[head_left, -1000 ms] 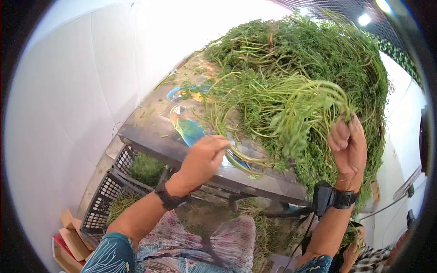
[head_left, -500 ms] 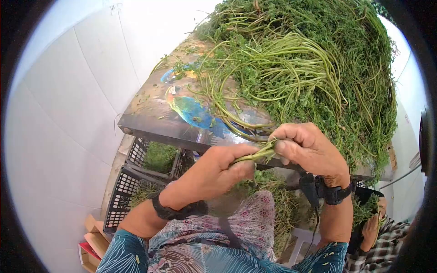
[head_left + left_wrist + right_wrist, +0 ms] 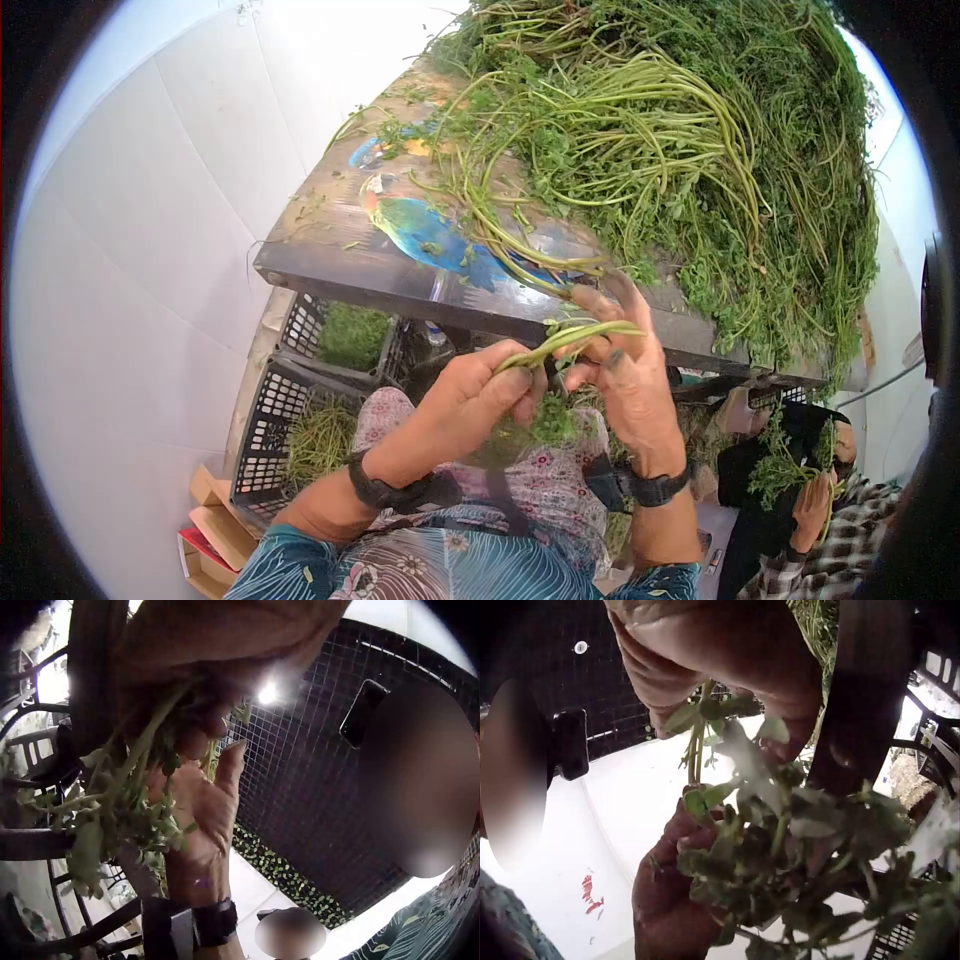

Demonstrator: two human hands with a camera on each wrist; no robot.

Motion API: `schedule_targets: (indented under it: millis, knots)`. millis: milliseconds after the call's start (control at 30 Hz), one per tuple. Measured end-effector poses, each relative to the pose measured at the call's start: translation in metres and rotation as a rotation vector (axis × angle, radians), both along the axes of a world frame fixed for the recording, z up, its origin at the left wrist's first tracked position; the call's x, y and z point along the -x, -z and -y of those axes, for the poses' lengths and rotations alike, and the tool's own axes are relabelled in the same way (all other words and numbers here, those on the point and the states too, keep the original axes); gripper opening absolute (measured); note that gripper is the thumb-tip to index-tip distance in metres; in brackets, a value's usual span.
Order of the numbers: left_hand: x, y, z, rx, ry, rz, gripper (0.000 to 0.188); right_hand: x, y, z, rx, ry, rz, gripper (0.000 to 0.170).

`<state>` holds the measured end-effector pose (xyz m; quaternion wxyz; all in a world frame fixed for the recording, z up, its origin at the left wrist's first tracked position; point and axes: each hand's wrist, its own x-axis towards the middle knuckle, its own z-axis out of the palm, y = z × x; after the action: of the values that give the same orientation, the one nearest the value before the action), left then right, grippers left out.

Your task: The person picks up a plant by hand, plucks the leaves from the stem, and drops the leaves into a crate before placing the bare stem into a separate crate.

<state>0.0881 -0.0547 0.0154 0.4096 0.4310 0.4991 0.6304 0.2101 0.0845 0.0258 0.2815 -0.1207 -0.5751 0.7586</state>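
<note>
1. Left hand (image 3: 478,385) pinches a small bundle of slender, pale-green leafy stems (image 3: 570,342).
2. Long axis runs rightward, slightly away; far end lies at right hand (image 3: 632,390).
3. Right fingers spread, blurred; contact unclear.
4. Both hands raised before the brown, dark-edged worktop (image 3: 325,222).

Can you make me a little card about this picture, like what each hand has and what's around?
Left hand: grips green stems
Right hand: at the same stems; grip unclear
Table: big heap of leafy greens on top
Black crates: two, lower than the tabletop, holding greens
Nearby: another person's hand, greens beside it
</note>
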Motion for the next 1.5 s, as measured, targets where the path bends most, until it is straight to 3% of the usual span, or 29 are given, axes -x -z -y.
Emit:
schedule_targets:
  millis: [33,67,167,267,367,467,567,600,700,733,833,900,967,1067,1267,1400,1500]
  knots:
    - [-0.001,0.0,0.001,0.002,0.023,-0.02,0.034,0.004,0.0,0.004,-0.004,0.004,-0.027,0.076]
    - [-0.002,0.001,0.001,0.007,0.025,-0.006,0.034,0.005,-0.001,0.007,0.019,-0.002,-0.08,0.065]
    - [-0.002,0.003,0.004,0.028,0.026,0.027,0.031,-0.002,-0.006,0.003,-0.081,-0.056,0.099,0.041]
    - [-0.001,0.004,0.007,0.057,0.03,0.041,0.027,-0.002,0.0,0.0,-0.139,-0.054,0.035,0.02]
    - [-0.004,0.006,0.008,0.058,0.036,0.078,0.031,-0.002,-0.004,0.005,-0.215,0.031,0.165,0.015]
    - [-0.003,0.007,0.01,0.025,0.065,0.173,0.036,-0.004,-0.006,0.003,-0.594,0.131,0.266,0.011]
    - [0.003,0.005,0.014,0.052,0.099,0.209,0.036,-0.007,0.004,-0.014,-1.071,0.449,0.311,0.007]
    - [0.004,0.005,0.016,0.065,0.101,0.218,0.035,-0.009,0.003,-0.019,-0.855,0.519,0.348,0.006]
    - [0.006,0.008,0.015,0.076,0.089,0.186,0.032,-0.02,-0.013,-0.023,-0.144,0.533,0.034,0.012]
    - [0.006,0.01,0.015,0.077,0.08,0.165,0.03,-0.031,-0.006,-0.033,0.064,0.365,-0.114,0.02]
    - [0.0,0.008,0.012,0.108,0.067,0.325,0.02,-0.032,0.013,-0.025,0.421,0.177,-0.267,0.025]
    - [0.002,0.012,0.012,0.125,0.099,0.277,0.02,-0.024,0.022,-0.005,0.456,0.107,-0.138,0.033]
    - [0.001,0.013,0.012,0.157,0.105,0.214,0.02,-0.025,0.033,0.002,0.463,-0.119,0.04,0.031]
    - [0.004,0.015,0.012,0.212,0.219,-0.046,0.02,-0.009,0.035,0.018,0.31,-0.131,0.289,0.025]
    - [0.008,0.026,0.009,0.268,0.224,-0.03,0.033,0.0,0.033,0.018,0.102,-0.123,0.313,0.016]
    - [0.005,0.027,0.01,0.26,0.323,0.345,0.03,0.002,0.03,0.019,0.111,-0.218,0.309,0.018]
    - [0.006,0.035,0.01,0.193,0.3,0.195,0.027,0.004,0.028,0.021,0.118,-0.264,0.302,0.018]
